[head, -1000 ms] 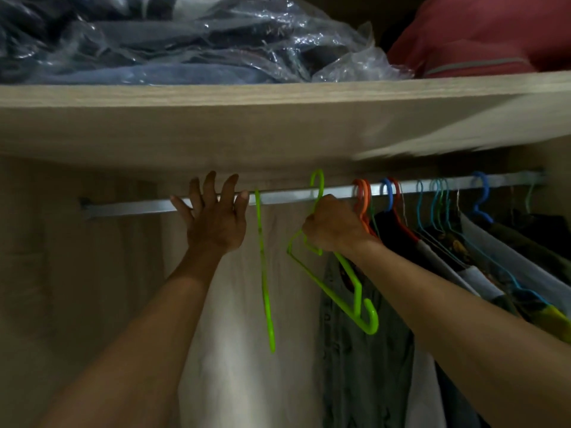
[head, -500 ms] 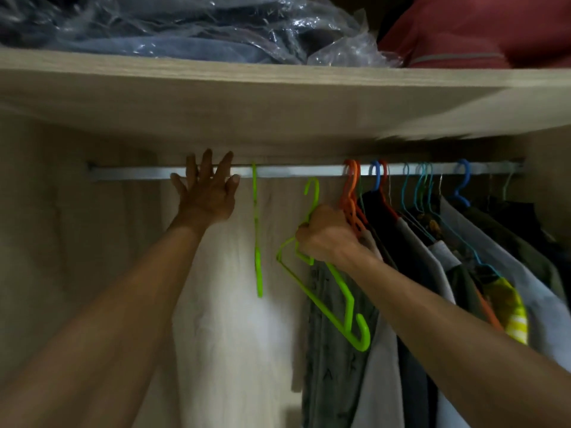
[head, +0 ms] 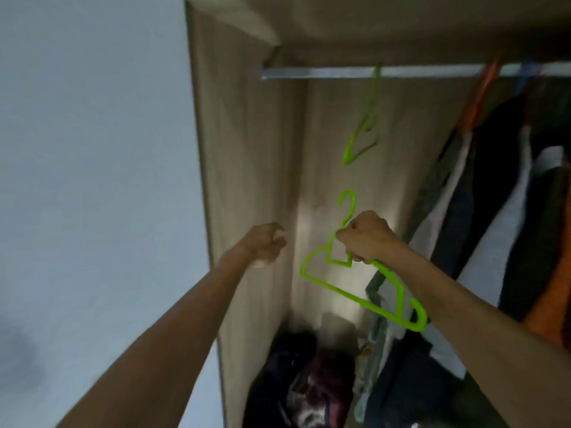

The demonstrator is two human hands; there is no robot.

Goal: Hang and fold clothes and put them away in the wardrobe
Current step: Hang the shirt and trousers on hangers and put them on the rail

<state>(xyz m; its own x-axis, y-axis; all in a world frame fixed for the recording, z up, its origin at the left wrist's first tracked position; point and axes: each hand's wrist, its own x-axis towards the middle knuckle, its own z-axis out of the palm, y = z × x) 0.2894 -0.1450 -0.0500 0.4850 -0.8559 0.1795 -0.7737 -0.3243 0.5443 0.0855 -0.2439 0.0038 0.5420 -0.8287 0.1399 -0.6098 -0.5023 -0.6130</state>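
Observation:
My right hand (head: 366, 236) grips an empty lime-green hanger (head: 349, 291) by its neck, well below the metal rail (head: 321, 72), with its hook pointing up. My left hand (head: 267, 242) is loosely curled beside it, holding nothing, in front of the wardrobe's left side panel (head: 241, 180). A second green hanger (head: 364, 128) stays hooked on the rail, empty. Hung clothes (head: 500, 211) fill the right part of the rail, some on orange and blue hangers.
A pile of dark and maroon clothes (head: 309, 381) lies on the wardrobe floor. A pale wall (head: 92, 180) stands left of the wardrobe. The shelf's underside (head: 401, 32) runs above the rail.
My right hand has lifted the green hanger off the rail and brought it down. My left hand dropped from the rail and curled. The view swung left and lower.

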